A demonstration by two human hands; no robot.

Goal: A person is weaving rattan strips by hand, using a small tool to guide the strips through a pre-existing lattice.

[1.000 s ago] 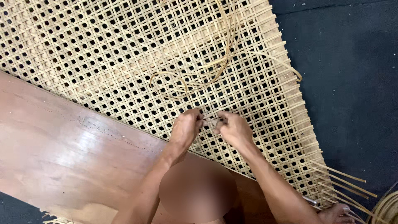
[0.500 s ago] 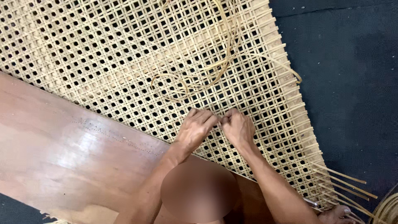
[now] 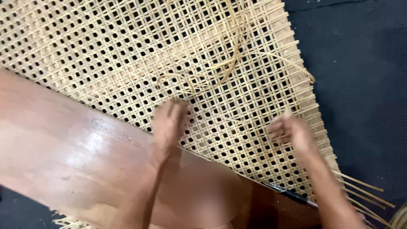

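Cane webbing (image 3: pixel 127 55) under both hands (image 3: pixel 168 121)

left hand (image 3: pixel 168 121): looking smeared, so its fingers are too fuzzy to count
right hand (image 3: pixel 290 131): looking smeared too; its grip is not showing clearly
woven cane sheet (image 3: pixel 127 55): running off the top and left edges
wooden board (image 3: pixel 63 148): covering the sheet's lower part, running off the left edge
dark tool (image 3: pixel 288 194): partly hiding behind the right arm

Dark floor (image 3: pixel 364 85), bare along the right side. Directly on it, a woven cane sheet (image 3: pixel 106 55) of open square mesh, spread flat. Across the sheet's near edge, a reddish-brown wooden plank (image 3: pixel 63 157). Loose cane ends (image 3: pixel 364 195) fanning out over the floor at lower right.
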